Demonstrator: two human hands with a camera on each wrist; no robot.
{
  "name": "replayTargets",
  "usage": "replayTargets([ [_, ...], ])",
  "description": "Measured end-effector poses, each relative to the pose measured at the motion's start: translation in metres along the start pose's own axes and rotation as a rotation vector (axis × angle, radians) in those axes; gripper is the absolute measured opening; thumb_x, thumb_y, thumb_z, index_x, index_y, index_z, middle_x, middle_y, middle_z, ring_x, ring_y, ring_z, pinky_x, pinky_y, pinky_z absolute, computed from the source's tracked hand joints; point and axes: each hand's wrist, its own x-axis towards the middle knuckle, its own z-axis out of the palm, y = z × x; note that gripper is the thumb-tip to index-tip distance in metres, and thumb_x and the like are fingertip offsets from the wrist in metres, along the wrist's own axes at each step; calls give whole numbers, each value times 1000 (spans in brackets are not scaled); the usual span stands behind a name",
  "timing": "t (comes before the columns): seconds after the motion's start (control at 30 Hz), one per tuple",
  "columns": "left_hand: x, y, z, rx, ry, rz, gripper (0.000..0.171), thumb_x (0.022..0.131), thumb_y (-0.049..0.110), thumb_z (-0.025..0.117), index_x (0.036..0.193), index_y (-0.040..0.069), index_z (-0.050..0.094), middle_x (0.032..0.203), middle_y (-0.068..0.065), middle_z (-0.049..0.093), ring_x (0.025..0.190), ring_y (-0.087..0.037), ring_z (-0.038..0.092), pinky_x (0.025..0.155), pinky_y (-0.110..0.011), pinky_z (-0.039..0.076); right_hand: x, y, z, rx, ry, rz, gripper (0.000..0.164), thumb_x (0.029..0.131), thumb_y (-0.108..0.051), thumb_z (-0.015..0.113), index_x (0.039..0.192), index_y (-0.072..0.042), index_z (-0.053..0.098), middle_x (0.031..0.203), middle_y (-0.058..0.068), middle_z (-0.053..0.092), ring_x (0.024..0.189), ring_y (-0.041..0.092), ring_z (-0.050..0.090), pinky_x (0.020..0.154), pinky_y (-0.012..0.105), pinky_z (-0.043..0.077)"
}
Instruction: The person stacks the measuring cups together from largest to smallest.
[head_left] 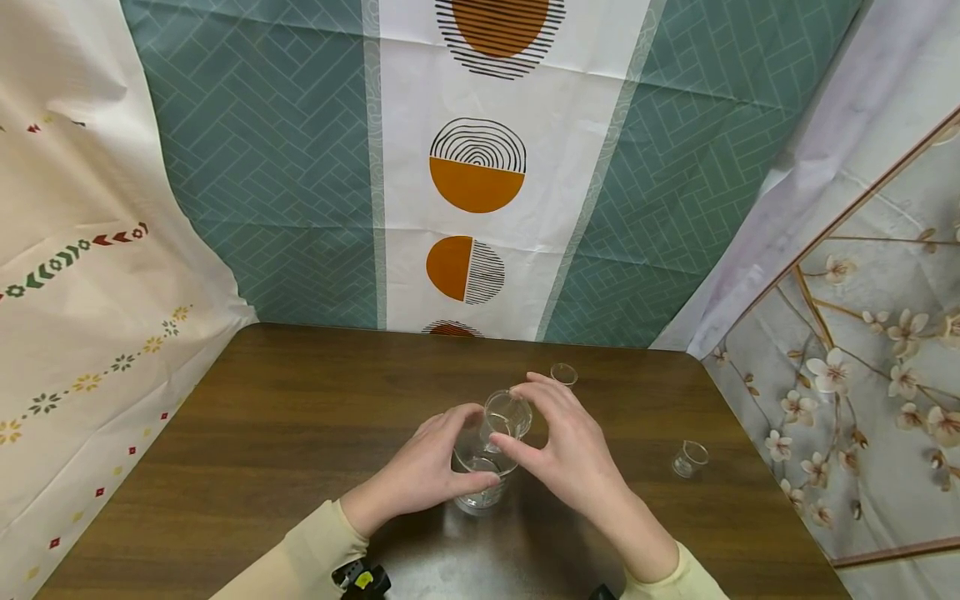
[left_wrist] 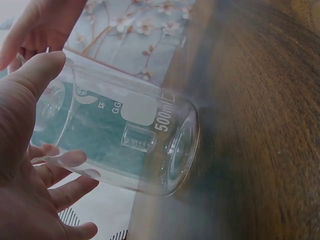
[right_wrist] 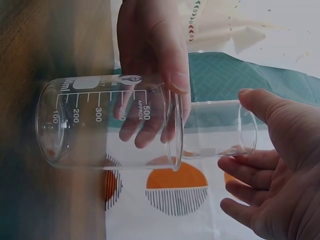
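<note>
A large clear glass beaker (head_left: 480, 502), marked 500ml in the left wrist view, stands upright on the table. My left hand (head_left: 427, 467) holds it near the rim, thumb on the near side and fingers round the far side. With thumb and fingertips my right hand (head_left: 576, 450) pinches a smaller clear beaker (right_wrist: 220, 127) by its upper part. That beaker is upright at the large one's mouth, its lower end at or just within the rim. Through the large beaker's wall a small graduated glass shape (left_wrist: 139, 138) shows; whether it lies inside or behind, I cannot tell.
A small glass beaker (head_left: 564, 375) stands behind my right hand, partly hidden by it. Another small beaker (head_left: 689, 459) is on the right of the brown wooden table (head_left: 300, 400). Patterned cloths hang along the back and both sides.
</note>
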Motion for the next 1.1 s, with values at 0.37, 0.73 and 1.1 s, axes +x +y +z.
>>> replayTargets([
  [0.37, -1, 1, -1, 2, 0, 1, 90, 89, 55, 91, 158, 14, 49, 155, -2, 58, 144, -34, 53, 118, -62, 42, -5, 2, 8, -6, -38, 2, 52, 87, -40, 96, 129, -18, 75, 147, 4, 68, 150, 23, 53, 105, 61, 55],
  [0.73, -1, 1, -1, -4, -6, 5, 90, 90, 57, 90, 158, 16, 49, 156, -1, 58, 145, -34, 53, 118, -63, 41, -7, 5, 14, -12, -50, -7, 55, 86, -44, 96, 129, -17, 75, 146, 5, 68, 147, 25, 56, 104, 60, 56],
  [1.1, 0, 1, -1, 6, 3, 17, 88, 89, 56, 90, 157, 16, 50, 154, 0, 59, 144, -32, 54, 120, -62, 39, -10, 9, 21, -17, -61, 4, 53, 87, -44, 96, 127, -17, 75, 146, 6, 68, 145, 26, 57, 105, 59, 56],
])
